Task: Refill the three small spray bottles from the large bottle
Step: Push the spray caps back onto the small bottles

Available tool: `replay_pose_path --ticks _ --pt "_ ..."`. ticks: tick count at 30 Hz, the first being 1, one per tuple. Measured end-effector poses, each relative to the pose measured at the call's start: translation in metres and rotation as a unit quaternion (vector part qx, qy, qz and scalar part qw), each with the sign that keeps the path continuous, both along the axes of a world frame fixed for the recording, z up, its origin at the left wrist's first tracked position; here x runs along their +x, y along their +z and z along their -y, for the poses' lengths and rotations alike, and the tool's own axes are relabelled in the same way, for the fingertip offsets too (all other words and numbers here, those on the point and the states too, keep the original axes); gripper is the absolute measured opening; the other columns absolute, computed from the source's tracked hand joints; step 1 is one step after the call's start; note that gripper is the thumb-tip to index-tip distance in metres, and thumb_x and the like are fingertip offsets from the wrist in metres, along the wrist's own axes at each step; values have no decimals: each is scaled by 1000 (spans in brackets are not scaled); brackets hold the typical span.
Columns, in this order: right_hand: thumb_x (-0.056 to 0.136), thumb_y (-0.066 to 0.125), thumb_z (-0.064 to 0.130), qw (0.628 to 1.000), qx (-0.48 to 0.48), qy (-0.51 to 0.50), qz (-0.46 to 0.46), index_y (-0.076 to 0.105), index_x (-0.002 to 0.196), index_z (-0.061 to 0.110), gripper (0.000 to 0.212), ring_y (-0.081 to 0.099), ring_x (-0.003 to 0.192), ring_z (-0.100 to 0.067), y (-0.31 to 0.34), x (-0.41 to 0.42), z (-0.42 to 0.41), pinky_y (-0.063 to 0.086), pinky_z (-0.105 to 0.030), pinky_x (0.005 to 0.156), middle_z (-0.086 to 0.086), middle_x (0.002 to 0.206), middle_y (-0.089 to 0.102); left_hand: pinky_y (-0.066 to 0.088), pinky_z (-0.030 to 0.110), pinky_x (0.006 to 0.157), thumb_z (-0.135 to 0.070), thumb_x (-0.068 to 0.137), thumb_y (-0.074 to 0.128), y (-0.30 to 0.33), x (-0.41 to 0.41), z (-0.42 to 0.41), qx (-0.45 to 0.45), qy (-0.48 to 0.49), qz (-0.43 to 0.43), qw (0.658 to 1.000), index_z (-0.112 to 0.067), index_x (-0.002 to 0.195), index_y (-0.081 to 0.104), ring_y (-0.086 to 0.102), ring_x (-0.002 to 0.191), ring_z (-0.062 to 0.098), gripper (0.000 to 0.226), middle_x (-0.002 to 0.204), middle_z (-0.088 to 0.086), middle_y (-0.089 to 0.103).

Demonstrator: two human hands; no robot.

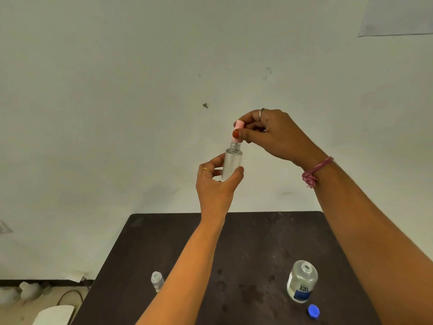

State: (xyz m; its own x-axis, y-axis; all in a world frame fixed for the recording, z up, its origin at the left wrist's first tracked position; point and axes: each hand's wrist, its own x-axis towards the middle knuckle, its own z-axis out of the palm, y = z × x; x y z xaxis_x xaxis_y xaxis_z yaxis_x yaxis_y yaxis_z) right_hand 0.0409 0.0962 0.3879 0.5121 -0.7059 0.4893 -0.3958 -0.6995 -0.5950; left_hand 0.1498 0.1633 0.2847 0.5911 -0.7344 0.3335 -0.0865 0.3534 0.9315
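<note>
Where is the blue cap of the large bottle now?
In the head view, the blue cap lies on the dark table at the lower right, just in front of the open large bottle.

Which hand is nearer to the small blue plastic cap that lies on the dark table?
Neither is close, both are raised. By image position, the right hand, pinching the pink sprayer top, is nearer the blue cap; the left hand is further left.

Looks like a plain spare room, not a proper lab: bare whitish wall (140, 90) with scuffs, a printed sheet (398, 17) taped up top right, a worn dark table (257, 242), cable (70, 297) and clutter on the floor.
</note>
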Motion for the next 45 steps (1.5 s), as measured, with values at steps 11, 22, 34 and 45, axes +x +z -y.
replay_pose_path --ticks 11,22,34,45 --pt "73 75 46 998 23 -51 8 69 91 14 37 60 66 -8 1 9 2 49 -21 65 4 71 66 43 0 59 -22 76 78 1 6 5 -1 7 9 1000 -31 108 54 57 94 7 41 112 -7 56" --pt "67 65 64 993 98 -43 -40 63 100 21 54 61 77 -4 -2 10 1 44 -17 67 11 83 65 45 1 60 -25 77 78 -3 9 1 -3 -3 6 1000 -40 100 52 58 94 6 38 112 -8 57" --pt "63 78 40 981 173 43 73 57 123 21 66 67 90 -7 -28 10 4 52 -22 85 5 93 71 48 4 63 -27 77 78 -6 12 -2 3 -3 -5 1000 -35 105 52 59 97 10 39 113 -7 56" --pt "61 79 41 972 209 42 95 55 125 21 71 62 98 -11 -37 24 3 53 -21 84 3 107 65 46 3 63 -28 77 78 -9 16 0 11 2 -5 1000 -34 106 52 59 95 6 39 113 -8 58"
